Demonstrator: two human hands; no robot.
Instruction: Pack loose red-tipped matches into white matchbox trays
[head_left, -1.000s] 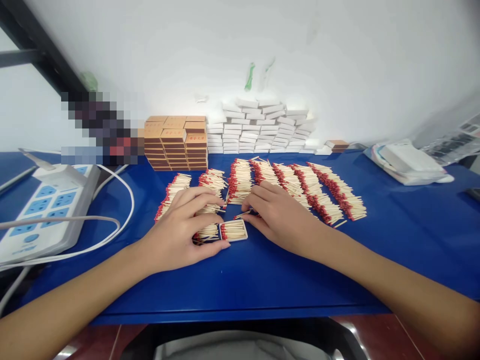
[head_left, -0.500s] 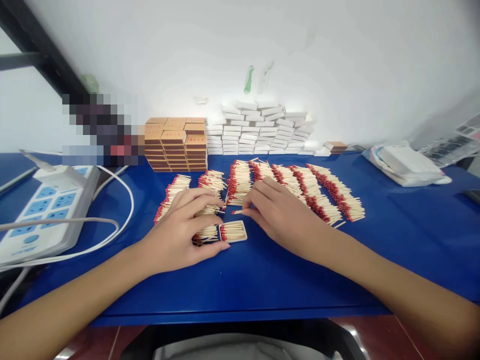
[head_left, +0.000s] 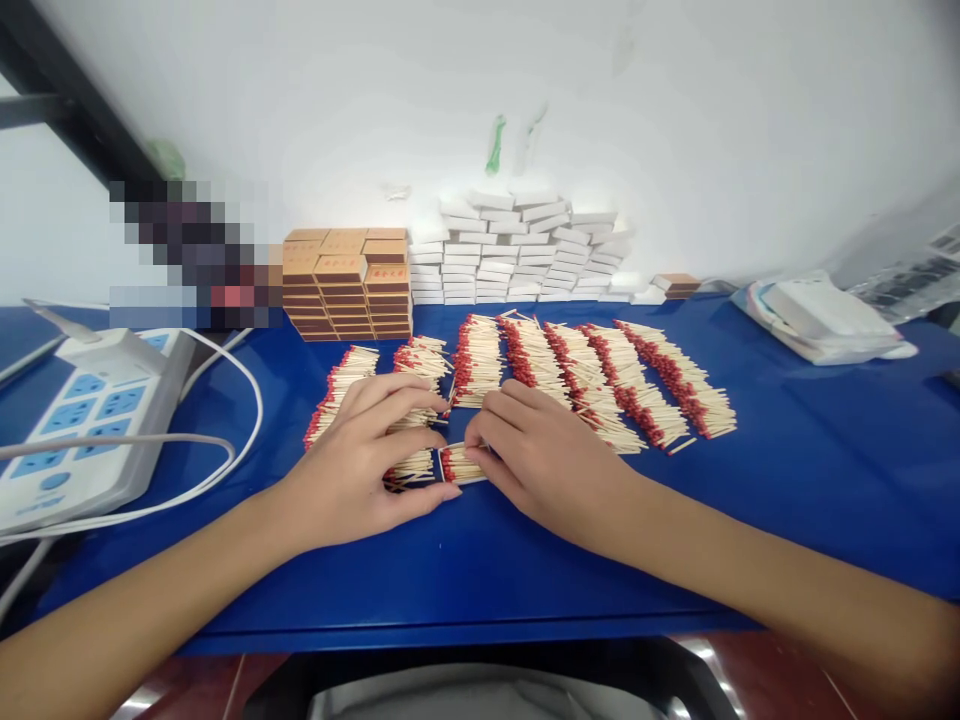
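Observation:
A small white matchbox tray point(head_left: 441, 466) lies on the blue table with a layer of red-headed matches point(head_left: 459, 464) inside. My left hand point(head_left: 356, 465) curves around its left end, index fingertip at the far side and thumb at the near side. Over the tray's right half, my right hand point(head_left: 551, 460) pinches thumb and forefinger together on a match, which is mostly hidden by the fingers. Beyond the hands, several rows of loose matches point(head_left: 480, 362) spread across the table, their heads mostly to the left. Part of the two left rows is behind my left hand.
Brown labelled matchboxes point(head_left: 345, 285) stand stacked at the back left, beside a pile of white trays point(head_left: 517, 250) along the wall. A power strip point(head_left: 97, 420) with looping white cables is at the left. A plastic packet point(head_left: 825, 320) lies at the back right.
My right hand has moved left and slightly down with the match, from beside the tray to over its right half. My left hand has stayed at the tray.

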